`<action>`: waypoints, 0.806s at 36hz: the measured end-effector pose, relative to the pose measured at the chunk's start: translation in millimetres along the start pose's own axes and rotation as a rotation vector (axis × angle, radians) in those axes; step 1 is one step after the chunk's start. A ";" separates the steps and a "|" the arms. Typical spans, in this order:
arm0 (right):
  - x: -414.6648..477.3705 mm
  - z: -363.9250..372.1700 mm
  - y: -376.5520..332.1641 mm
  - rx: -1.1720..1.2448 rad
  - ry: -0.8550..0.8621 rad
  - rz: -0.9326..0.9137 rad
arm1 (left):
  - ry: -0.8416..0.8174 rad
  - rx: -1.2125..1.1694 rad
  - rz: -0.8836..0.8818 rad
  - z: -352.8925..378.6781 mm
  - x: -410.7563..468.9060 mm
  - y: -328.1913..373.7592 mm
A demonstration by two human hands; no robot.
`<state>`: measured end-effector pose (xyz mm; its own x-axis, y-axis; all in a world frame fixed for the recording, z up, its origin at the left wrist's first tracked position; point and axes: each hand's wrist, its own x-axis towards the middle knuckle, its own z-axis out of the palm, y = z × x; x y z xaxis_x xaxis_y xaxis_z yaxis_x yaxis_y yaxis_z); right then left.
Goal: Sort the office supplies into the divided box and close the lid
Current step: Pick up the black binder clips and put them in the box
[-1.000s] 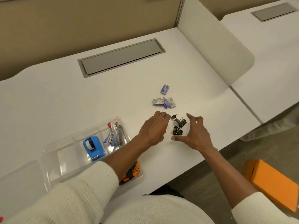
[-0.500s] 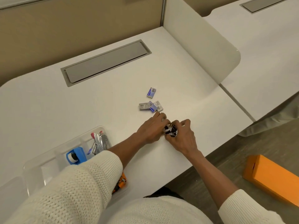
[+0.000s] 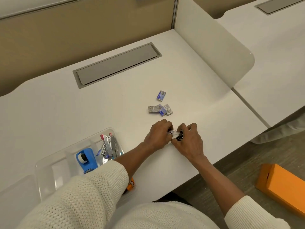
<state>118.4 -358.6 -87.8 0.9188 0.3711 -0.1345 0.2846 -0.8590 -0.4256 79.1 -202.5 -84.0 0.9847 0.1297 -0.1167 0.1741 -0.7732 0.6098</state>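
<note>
At the left, the clear divided box (image 3: 49, 161) is sitting on the white counter (image 3: 82, 113) near its front edge, partly hidden by a cream knit sleeve (image 3: 92, 187). A blue tape dispenser (image 3: 85, 160) is standing in one of its compartments, and just to the right, in the neighbouring compartment, a bundle of staplers (image 3: 109, 145) is lying with the pink and silver ends pointing away from the person. Something orange (image 3: 131, 185) is peeking out from under the sleeve at the box's near right corner; what it is cannot be told.

Further right, the left hand (image 3: 158, 135) and the right hand (image 3: 188, 142) are meeting over the counter, fingers curled in and closing together around a bunch of binder clips (image 3: 177, 135). Silver wire handles and black clip bodies are showing in the gap between the two hands. Whether the clips are lifting off the counter or resting on it cannot be told.

Beyond the hands, three small staple packs (image 3: 160, 109) are lying touching one another, and a fourth staple pack (image 3: 161, 95) is lying apart just behind them.

At the far right, an orange box (image 3: 283, 184) is lying on the floor.
</note>
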 end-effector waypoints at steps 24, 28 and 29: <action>-34.5 -12.9 -107.5 0.453 -0.099 -0.117 | 0.356 -0.185 -0.193 -100.5 -129.9 -28.8; -48.0 -7.0 -154.6 0.478 -0.188 -0.239 | 0.441 -0.160 -0.300 -129.6 -175.2 -52.8; -51.3 -5.8 -167.4 0.485 -0.216 -0.273 | 0.471 -0.161 -0.336 -136.5 -187.3 -60.3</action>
<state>25.2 -235.8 -4.4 0.7389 0.6631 -0.1199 0.2990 -0.4821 -0.8235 -114.3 -95.4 8.0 0.7680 0.6402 0.0138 0.4399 -0.5431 0.7152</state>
